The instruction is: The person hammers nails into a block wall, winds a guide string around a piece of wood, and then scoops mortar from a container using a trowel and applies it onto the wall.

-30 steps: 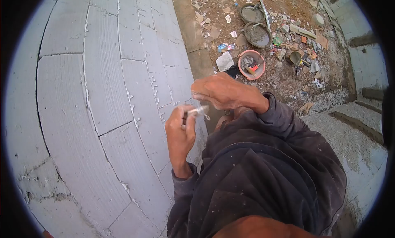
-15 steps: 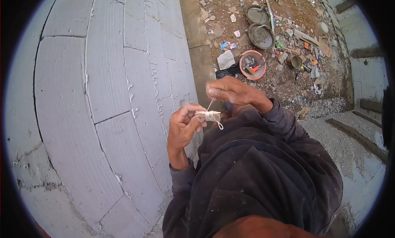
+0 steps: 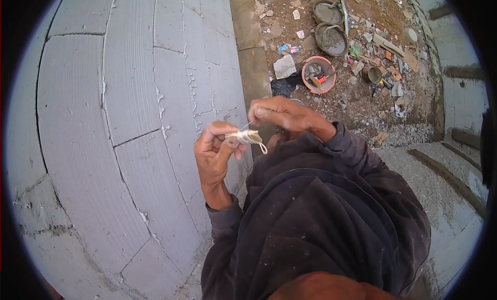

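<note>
My left hand is closed around one end of a small stick wound with pale string. A loose loop of the string hangs off the stick's free end. Slightly higher and to the right, my right hand is closed with its fingers pressed together on the string. A short, taut length of string runs between that hand and the winding. The fingertips of the right hand are partly blurred.
A light grey block wall with mortar joints rises on the left. On the rubble-strewn ground stand a pink bucket holding tools, two dark mortar buckets and a small can. A white sheet lies near the wall's foot.
Both hands have shifted left with the wound stick. The stick has tilted, and my right hand has come lower relative to it, drawing the string at a flatter angle.
</note>
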`<state>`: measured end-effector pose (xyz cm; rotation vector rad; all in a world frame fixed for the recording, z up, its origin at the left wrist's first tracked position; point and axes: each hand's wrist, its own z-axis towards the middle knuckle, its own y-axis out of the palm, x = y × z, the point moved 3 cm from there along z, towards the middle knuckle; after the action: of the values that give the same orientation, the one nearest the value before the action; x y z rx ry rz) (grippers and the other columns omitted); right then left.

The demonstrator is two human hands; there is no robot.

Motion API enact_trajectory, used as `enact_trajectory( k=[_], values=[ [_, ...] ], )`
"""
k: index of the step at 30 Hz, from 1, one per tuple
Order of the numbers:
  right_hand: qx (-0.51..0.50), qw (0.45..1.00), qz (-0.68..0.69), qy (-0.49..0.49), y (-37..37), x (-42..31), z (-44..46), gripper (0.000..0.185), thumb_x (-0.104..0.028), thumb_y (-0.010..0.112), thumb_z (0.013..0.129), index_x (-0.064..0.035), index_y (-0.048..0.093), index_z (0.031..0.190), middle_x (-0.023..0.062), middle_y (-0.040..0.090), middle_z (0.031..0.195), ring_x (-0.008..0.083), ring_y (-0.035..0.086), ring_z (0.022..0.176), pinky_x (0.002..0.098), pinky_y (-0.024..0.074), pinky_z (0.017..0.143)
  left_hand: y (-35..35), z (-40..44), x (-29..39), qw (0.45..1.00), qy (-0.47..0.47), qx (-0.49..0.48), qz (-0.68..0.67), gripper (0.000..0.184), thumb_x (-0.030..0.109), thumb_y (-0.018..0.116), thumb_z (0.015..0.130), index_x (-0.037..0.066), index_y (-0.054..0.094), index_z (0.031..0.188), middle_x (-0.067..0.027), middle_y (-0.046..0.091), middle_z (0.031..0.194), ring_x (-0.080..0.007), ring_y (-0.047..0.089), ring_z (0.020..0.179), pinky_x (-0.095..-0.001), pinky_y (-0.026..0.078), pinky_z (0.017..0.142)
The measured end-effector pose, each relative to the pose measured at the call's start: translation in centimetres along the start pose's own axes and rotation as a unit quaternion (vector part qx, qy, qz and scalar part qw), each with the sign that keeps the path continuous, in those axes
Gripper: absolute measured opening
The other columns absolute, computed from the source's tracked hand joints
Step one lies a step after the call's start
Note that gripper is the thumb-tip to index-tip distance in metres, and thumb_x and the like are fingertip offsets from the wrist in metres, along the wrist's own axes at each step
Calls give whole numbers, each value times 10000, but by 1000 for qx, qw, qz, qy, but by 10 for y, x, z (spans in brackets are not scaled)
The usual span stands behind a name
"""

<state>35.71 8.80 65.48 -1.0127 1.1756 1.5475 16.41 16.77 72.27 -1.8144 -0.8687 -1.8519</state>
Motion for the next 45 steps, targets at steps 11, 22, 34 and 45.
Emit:
enact_trajectory(
  k=[11,22,34,45],
  values=[
    [-13,984,-176,30,-20,-6,1,319,-292,490,1104,-4,555,984,164,618,878,353,617,808,483,475,751,6,3,-10,966,1,-30,255,113,45,658,1025,-51,650,1084,-129,702,936,-153,688,767,-260,531,633],
    [2,948,-316,42,2,-15,-13,427,-405,423,1126,-28,512,948,184,559,715,423,581,712,495,445,649,3,31,-28,841,109,102,520,156,-34,663,934,-4,673,1086,-136,692,890,-223,684,712,-353,547,686],
    [31,950,-302,69,11,13,-29,377,-356,455,1111,-18,528,961,224,568,872,456,577,895,515,454,800,4,40,-60,935,9,186,303,99,30,633,1028,-28,659,1104,-121,736,950,-140,696,761,-269,556,653],
    [138,973,-180,47,9,76,-29,305,-325,443,1127,-55,529,1014,112,564,792,310,587,755,452,460,728,-10,49,-51,988,-68,106,-86,129,40,653,1028,-65,636,1101,-133,727,956,-157,697,755,-251,556,628]
  ],
)
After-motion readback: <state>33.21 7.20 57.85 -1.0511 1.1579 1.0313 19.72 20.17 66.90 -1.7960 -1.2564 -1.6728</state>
